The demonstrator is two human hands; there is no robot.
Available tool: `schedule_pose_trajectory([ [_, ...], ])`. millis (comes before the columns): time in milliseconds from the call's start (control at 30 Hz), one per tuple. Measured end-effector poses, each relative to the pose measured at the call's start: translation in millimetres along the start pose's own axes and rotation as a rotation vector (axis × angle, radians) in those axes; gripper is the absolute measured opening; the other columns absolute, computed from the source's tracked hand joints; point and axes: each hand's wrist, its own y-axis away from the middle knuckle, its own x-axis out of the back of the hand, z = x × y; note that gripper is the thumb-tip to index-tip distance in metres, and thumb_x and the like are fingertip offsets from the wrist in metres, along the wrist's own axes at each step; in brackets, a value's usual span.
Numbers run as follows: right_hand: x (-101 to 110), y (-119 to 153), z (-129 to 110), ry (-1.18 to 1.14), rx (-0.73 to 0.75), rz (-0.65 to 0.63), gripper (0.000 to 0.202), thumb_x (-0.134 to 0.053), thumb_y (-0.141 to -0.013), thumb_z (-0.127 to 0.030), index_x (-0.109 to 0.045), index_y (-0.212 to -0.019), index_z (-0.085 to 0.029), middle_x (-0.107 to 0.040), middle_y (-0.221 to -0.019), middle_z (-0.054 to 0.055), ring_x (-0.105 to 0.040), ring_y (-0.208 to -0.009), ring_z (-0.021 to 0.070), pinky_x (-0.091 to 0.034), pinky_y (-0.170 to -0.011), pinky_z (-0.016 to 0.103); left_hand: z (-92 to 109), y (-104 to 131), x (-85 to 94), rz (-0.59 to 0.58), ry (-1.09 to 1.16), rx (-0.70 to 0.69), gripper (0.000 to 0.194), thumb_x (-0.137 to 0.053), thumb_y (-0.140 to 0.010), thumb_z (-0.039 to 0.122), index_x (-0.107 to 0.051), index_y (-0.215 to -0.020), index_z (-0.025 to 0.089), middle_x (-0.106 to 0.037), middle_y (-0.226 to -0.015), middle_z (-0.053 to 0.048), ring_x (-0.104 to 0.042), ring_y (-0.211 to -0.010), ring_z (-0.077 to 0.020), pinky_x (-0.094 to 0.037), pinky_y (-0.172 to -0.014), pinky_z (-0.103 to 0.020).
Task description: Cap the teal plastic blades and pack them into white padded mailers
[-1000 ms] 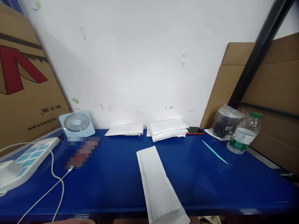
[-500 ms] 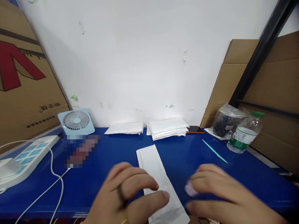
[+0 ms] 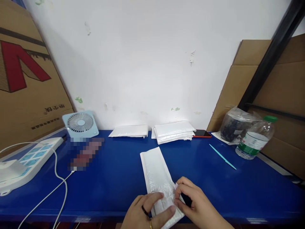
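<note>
A white padded envelope point(image 3: 156, 165) lies lengthwise on the blue table, its near end bulging and wrinkled under my hands. My left hand point(image 3: 146, 211), with a dark ring on one finger, grips the near part of the envelope, thumb and index finger pressing on its surface. At the envelope's right edge, my right hand point(image 3: 194, 200) is closed in a pinch. A small pale lilac piece point(image 3: 176, 185) pokes out at its fingertips; whether it is paper or a sticker I cannot tell.
White envelopes point(image 3: 173, 131) are stacked by the wall, beside another white envelope pile point(image 3: 128, 130). A phone point(image 3: 202, 133), turquoise stick point(image 3: 222, 156), bottle point(image 3: 254, 141) and bagged dark object point(image 3: 230, 127) are on the right. A fan point(image 3: 81, 124), power strip point(image 3: 35, 159) and white cable point(image 3: 64, 181) are left.
Both hands have come down onto the envelope. My right hand has moved left to its edge with the lilac piece. The view has shifted slightly.
</note>
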Motion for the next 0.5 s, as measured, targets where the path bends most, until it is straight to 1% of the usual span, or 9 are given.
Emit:
schedule_pose_trajectory([
  [67, -2, 3, 2, 0.119, 0.091, 0.058, 0.006, -0.050, -0.081, -0.015, -0.053, -0.078, -0.020, -0.055, -0.089, 0.003, -0.053, -0.085, 0.0153, -0.044, -0.072, 0.025, -1, -5, 1.6, 0.019, -0.035, -0.109, 0.022, -0.050, -0.085, 0.037, -0.059, -0.105, 0.033, -0.066, -0.092, 0.004, -0.062, -0.088, -0.0120, -0.048, -0.067, -0.021],
  [133, -4, 7, 2, 0.288, 0.265, 0.148, 0.004, -0.053, -0.081, -0.020, -0.056, -0.084, -0.021, -0.057, -0.094, 0.006, -0.053, -0.089, 0.0186, -0.043, -0.074, 0.029, -3, -7, -1.3, 0.042, -0.031, -0.140, 0.019, -0.046, -0.088, 0.032, -0.061, -0.099, 0.030, -0.067, -0.084, 0.006, -0.062, -0.086, -0.0096, -0.046, -0.066, -0.018],
  [200, -5, 9, -3, 0.442, 0.457, 0.221, 0.013, -0.056, -0.080, -0.024, -0.058, -0.093, -0.021, -0.060, -0.092, 0.006, -0.054, -0.081, 0.0192, -0.042, -0.068, 0.030, -5, -11, -4.4, 0.056, 0.009, -0.096, 0.021, -0.042, -0.089, 0.029, -0.061, -0.098, 0.026, -0.067, -0.081, 0.004, -0.062, -0.081, -0.0080, -0.046, -0.065, -0.018],
  [267, -3, 6, -12, 0.521, 0.570, 0.252, 0.014, -0.053, -0.082, -0.021, -0.059, -0.094, -0.020, -0.061, -0.078, 0.004, -0.053, -0.067, 0.0160, -0.039, -0.060, 0.027, -7, -17, -3.1, 0.024, 0.083, -0.032, 0.023, -0.041, -0.088, 0.024, -0.060, -0.100, 0.025, -0.067, -0.079, 0.002, -0.062, -0.073, -0.0077, -0.046, -0.066, -0.019],
  [300, 1, 1, -17, 0.530, 0.578, 0.254, 0.013, -0.049, -0.083, -0.018, -0.060, -0.091, -0.019, -0.060, -0.072, 0.003, -0.051, -0.062, 0.0145, -0.038, -0.058, 0.026, -9, -22, 0.0, 0.004, 0.116, 0.007, 0.024, -0.041, -0.087, 0.022, -0.059, -0.102, 0.025, -0.066, -0.080, 0.001, -0.061, -0.072, -0.0083, -0.046, -0.068, -0.021],
  [367, 17, -15, -31, 0.515, 0.539, 0.217, 0.018, -0.043, -0.086, -0.014, -0.060, -0.085, -0.018, -0.057, -0.066, 0.002, -0.050, -0.059, 0.0130, -0.036, -0.056, 0.025, -14, -31, 10.5, 0.002, 0.153, 0.104, 0.030, -0.045, -0.084, 0.020, -0.053, -0.113, 0.025, -0.065, -0.094, -0.003, -0.060, -0.084, -0.0120, -0.047, -0.077, -0.026],
  [433, 44, -43, -44, 0.422, 0.443, 0.180, 0.018, -0.042, -0.087, -0.019, -0.059, -0.084, -0.018, -0.054, -0.065, 0.001, -0.049, -0.058, 0.0115, -0.034, -0.053, 0.022, -20, -37, 23.2, 0.104, 0.153, 0.259, 0.043, -0.051, -0.081, 0.022, -0.044, -0.124, 0.024, -0.056, -0.115, -0.008, -0.054, -0.103, -0.0182, -0.046, -0.087, -0.034],
  [467, 59, -60, -49, 0.357, 0.404, 0.199, 0.018, -0.043, -0.088, -0.022, -0.059, -0.081, -0.017, -0.054, -0.066, 0.001, -0.048, -0.059, 0.0109, -0.035, -0.053, 0.022, -24, -37, 28.8, 0.170, 0.156, 0.336, 0.047, -0.053, -0.081, 0.024, -0.041, -0.126, 0.024, -0.050, -0.122, -0.010, -0.050, -0.110, -0.0208, -0.044, -0.090, -0.037],
  [500, 74, -80, -53, 0.286, 0.359, 0.265, 0.018, -0.045, -0.087, -0.026, -0.059, -0.079, -0.017, -0.053, -0.065, 0.001, -0.048, -0.059, 0.0106, -0.035, -0.054, 0.021, -27, -36, 33.5, 0.236, 0.160, 0.404, 0.050, -0.054, -0.080, 0.024, -0.039, -0.127, 0.023, -0.045, -0.126, -0.011, -0.046, -0.113, -0.0226, -0.043, -0.092, -0.039],
])
